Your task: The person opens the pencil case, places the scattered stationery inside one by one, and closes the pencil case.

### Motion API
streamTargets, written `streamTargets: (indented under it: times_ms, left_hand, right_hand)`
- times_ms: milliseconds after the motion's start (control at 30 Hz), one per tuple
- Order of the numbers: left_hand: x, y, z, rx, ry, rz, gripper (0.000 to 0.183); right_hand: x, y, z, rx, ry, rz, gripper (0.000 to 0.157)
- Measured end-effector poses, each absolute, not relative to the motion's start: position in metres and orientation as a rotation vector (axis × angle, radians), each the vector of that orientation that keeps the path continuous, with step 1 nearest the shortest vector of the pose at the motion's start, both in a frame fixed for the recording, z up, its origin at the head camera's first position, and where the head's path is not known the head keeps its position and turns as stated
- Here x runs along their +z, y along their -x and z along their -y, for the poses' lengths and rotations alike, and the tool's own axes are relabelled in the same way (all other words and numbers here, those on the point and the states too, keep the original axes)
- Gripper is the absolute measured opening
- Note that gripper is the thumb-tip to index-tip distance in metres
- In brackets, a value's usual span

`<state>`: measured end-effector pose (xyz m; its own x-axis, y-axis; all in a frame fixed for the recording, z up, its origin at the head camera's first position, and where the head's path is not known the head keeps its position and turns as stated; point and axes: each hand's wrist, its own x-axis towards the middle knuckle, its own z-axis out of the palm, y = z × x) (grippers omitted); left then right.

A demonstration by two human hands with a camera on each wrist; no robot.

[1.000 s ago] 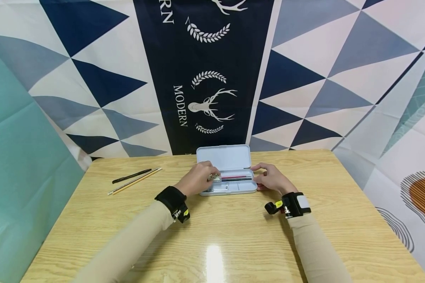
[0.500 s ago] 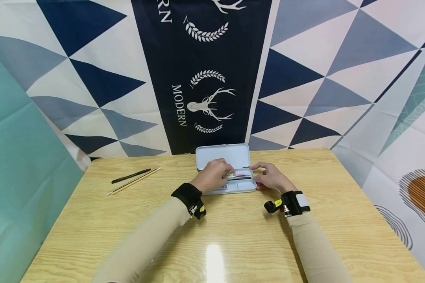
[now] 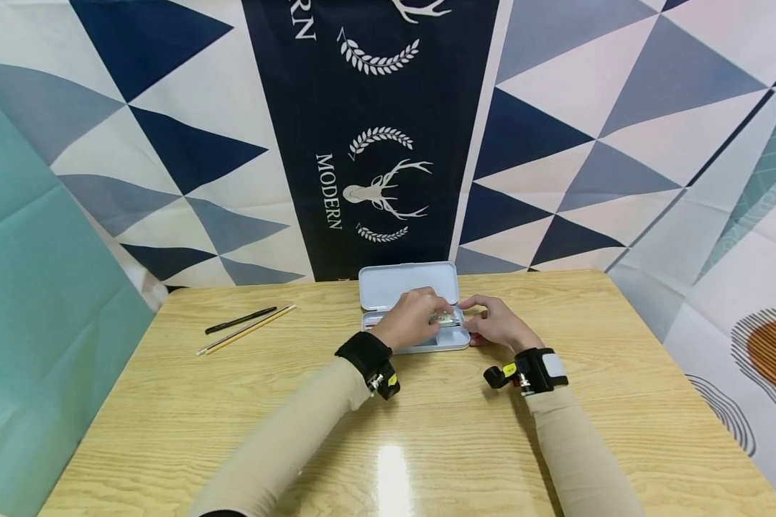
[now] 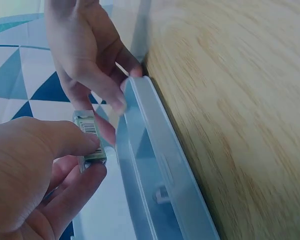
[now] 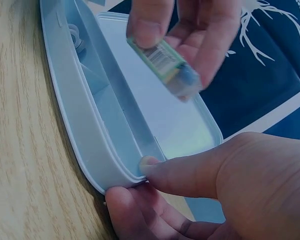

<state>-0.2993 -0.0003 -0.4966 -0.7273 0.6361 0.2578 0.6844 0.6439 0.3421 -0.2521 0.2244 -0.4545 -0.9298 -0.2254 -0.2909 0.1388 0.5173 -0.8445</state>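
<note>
A pale blue pencil case point(image 3: 409, 281) stands on the table with its lid raised. Above its tray, my left hand point(image 3: 412, 320) pinches a small rectangular block point(image 4: 91, 131) between thumb and fingers. The block has a barcode label, green edging and a see-through end, like a wrapped eraser. At the case's right end, my right hand point(image 3: 499, 327) grips the wall, its thumb on the rim and fingers below on the outside. A small pale coiled thing point(image 5: 76, 38) lies in one compartment. My left hand hides part of the tray in the head view.
Left of the case lie a black pen point(image 3: 241, 321) and slim sticks, one yellow point(image 3: 251, 329), the other grey. A patterned cloth point(image 3: 388, 143) hangs right behind the table point(image 3: 336, 445).
My left hand has moved rightward over the pencil case with the block, and is now close to my right hand. The right hand keeps its place at the case's end.
</note>
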Motion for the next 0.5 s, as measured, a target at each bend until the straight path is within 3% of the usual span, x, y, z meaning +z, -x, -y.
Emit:
streamTargets:
  times_ms: [500]
  left_hand:
    - [-0.509,0.294,-0.012,-0.66,1.056,2.731,0.029]
  right_hand:
    - [-0.453,0.25,-0.224,-1.394,0.069,-2.389,0.05]
